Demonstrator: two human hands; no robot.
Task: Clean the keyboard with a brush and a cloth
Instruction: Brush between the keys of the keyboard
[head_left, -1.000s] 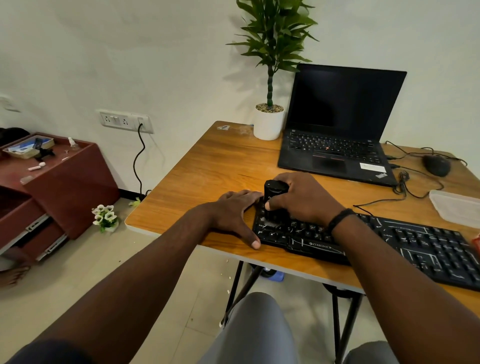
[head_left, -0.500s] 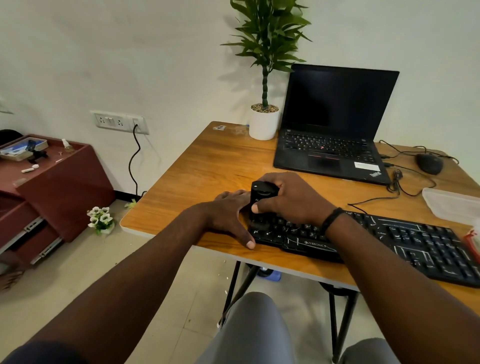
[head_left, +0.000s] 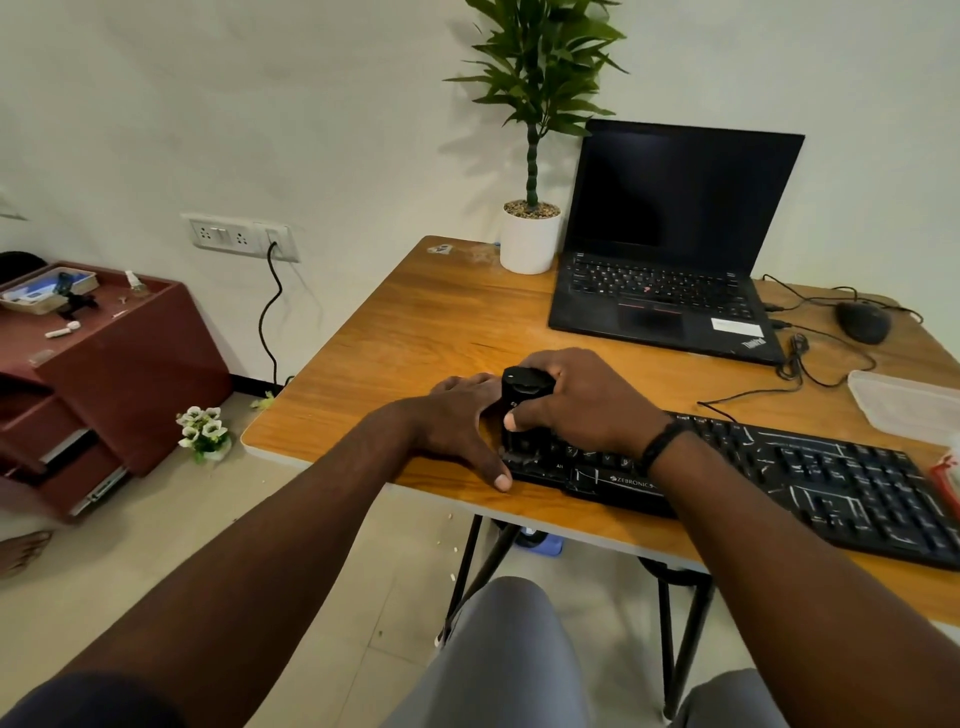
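While our right hand (head_left: 582, 400) grips the black brush (head_left: 522, 410), its bristle end stands on the left end of the keyboard (head_left: 779, 478).
Our left hand (head_left: 457, 421) lies flat with straight fingers on the worktop (head_left: 415, 332), touching the left edge of the keyboard. Behind the keyboard stands the open laptop (head_left: 670, 244).

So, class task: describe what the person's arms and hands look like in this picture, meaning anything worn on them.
Both forearms are bare. The right hand has a thin black band at its wrist. The left hand wears nothing visible; a dark sleeve edge shows near the upper left arm.
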